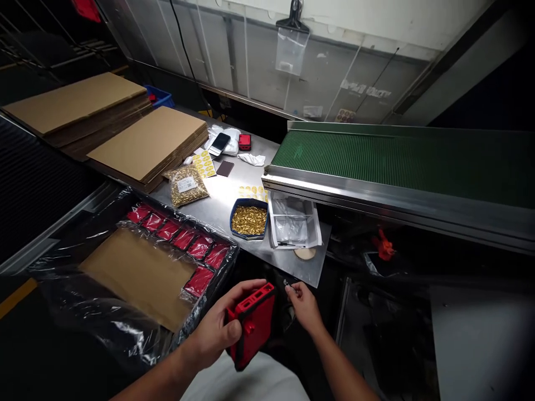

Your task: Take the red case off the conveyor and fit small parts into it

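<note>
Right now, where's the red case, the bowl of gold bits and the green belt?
red case [253, 328], head view, on its front face.
bowl of gold bits [235, 214], head view, on its blue rim.
green belt [397, 159], head view, on its ribbed top.

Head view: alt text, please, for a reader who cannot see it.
A left hand grips a red case while the right hand pinches a small metal piece beside it, near a dish of brass parts.
</note>
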A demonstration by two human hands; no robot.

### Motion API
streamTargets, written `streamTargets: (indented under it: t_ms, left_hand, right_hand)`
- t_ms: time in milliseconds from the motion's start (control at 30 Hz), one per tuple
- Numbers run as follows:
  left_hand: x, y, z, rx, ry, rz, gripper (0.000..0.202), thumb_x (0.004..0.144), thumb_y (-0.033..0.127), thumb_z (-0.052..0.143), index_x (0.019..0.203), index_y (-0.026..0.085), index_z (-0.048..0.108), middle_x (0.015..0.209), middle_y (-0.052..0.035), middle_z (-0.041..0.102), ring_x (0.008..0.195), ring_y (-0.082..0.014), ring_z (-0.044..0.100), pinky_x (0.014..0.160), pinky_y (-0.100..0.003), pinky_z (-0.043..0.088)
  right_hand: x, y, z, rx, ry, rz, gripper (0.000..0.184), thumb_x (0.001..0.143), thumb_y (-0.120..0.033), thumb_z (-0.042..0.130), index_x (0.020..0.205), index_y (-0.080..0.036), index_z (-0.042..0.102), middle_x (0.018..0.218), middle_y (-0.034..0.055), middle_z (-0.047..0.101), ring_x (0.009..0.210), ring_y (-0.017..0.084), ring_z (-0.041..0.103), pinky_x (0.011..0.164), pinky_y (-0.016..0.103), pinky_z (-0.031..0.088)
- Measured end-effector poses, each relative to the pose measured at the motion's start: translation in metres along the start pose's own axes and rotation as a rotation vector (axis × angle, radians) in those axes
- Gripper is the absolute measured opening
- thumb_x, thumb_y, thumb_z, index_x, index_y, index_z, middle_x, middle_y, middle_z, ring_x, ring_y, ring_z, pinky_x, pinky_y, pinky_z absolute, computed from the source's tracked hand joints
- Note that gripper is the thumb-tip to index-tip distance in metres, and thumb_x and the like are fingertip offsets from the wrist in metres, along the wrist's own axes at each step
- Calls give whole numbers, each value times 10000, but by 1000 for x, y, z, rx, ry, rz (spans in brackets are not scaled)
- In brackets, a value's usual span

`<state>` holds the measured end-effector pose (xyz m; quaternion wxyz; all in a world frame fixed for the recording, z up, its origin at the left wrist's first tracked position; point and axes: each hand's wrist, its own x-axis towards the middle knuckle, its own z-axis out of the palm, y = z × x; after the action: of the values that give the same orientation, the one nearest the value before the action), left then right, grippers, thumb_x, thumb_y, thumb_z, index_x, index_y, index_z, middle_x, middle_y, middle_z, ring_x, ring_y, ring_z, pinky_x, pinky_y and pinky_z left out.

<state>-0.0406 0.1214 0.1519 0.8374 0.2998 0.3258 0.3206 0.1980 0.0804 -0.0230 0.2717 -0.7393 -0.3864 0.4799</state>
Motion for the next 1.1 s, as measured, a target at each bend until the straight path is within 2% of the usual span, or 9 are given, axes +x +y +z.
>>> streamTargets:
  t_ms: [67,167,233,300,500,767,933,1100]
  left_hand:
    - [-2,-3,-1,-142,21,-4,703,767,578,701,1331,185,555,1252,-153,613,1106,-299,592,913,-332,489]
    - [-4,-9,-4,-401,31,-105,622,836,622,581,1234,148,650,1138,-149,686,1039,-297,646,922,-371,504]
    - [-4,-13,-6,-526,31,-173,662,831,648,564,1201,110,668,1138,-157,690,1029,-312,654,938,-404,505]
    - [-3,-15,-9,-597,47,-185,700,825,649,574,1220,76,647,1197,-175,660,1073,-330,634,985,-453,479]
    - [0,-16,-12,-655,64,-108,727,876,631,511,1268,23,591,1222,-232,630,1077,-344,628,993,-523,462]
    - [1,-18,-14,-717,16,-76,756,924,636,388,1305,3,548,1229,-247,619,1086,-351,618,1004,-550,437]
    - [1,-17,-13,-742,-25,-83,732,904,621,462,1310,19,548,1241,-241,614,1113,-349,603,1041,-562,394]
    - [3,-13,-9,-748,-41,-95,750,906,649,418,1301,27,562,1252,-242,605,1132,-367,588,1051,-587,366]
  right_hand:
    - [1,1,1,-4,-10,8,451,812,-619,526,839,-173,593,692,17,625,637,178,545,633,294,413]
    - [4,1,4,-3,-22,12,445,819,-616,517,849,-178,591,703,18,628,650,179,550,637,293,416]
    - [6,2,6,-3,-25,15,447,813,-619,523,852,-179,590,709,20,629,658,181,555,644,295,420]
    - [8,3,9,-6,-26,20,458,800,-628,531,851,-177,591,702,21,625,651,183,555,645,299,419]
    - [11,5,14,-17,-51,41,470,778,-643,542,841,-180,595,645,4,588,598,171,524,585,280,394]
    - [7,4,13,-42,-71,43,420,795,-603,550,816,-185,588,672,7,596,609,155,509,601,273,397]
    - [-1,-10,10,-11,-74,27,414,805,-598,553,848,-188,589,687,10,600,633,160,517,600,270,402]
    - [-10,-29,9,70,-59,6,422,807,-600,564,881,-185,588,702,19,614,619,153,518,572,261,411]
